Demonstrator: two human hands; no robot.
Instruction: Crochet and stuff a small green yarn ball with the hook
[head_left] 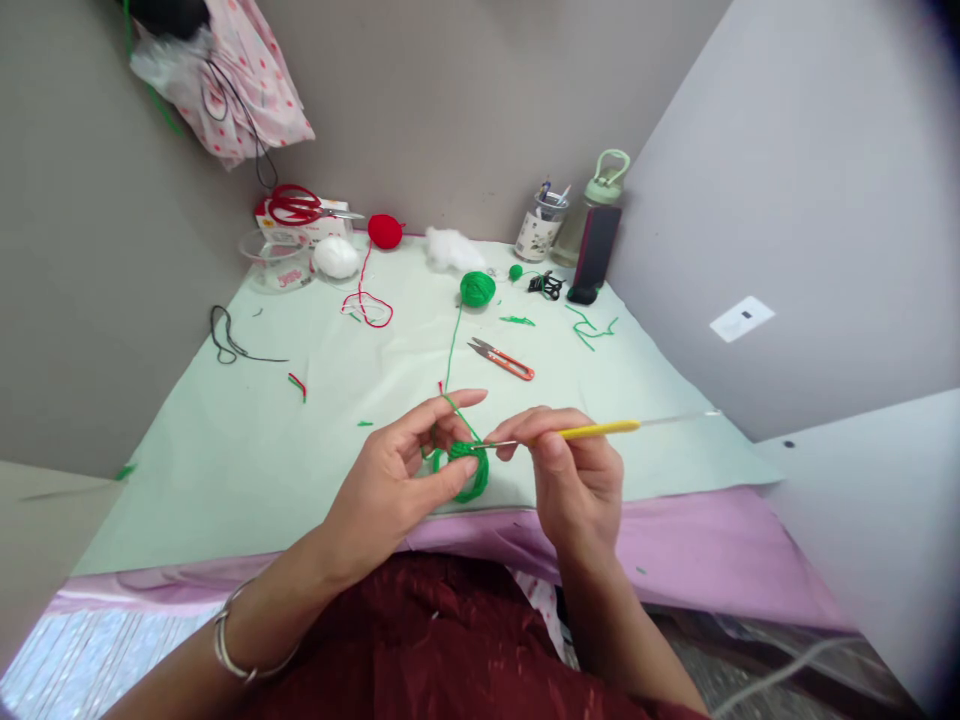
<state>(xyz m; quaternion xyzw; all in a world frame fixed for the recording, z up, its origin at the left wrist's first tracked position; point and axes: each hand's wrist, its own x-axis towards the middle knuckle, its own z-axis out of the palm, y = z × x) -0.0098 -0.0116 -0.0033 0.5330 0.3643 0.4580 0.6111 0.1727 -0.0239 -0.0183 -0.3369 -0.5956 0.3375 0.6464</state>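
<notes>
The left hand point(386, 480) pinches a green crocheted yarn loop point(474, 478). The right hand point(581, 485) pinches a yellow-handled metal crochet hook point(600, 430).

Place: a small craft corner at home, closed in by plain grey walls
Table point(247, 450): pale green sheet over a pink cloth
Far edge: red scissors point(300, 205), red yarn ball point(385, 231), white stuffing point(452, 248), pen cup point(541, 226), water bottle point(592, 205)
Middle: green yarn ball point(478, 289), orange snips point(502, 359), yarn scraps
Far left wall: spotted pink cloth point(251, 85) hanging
</notes>
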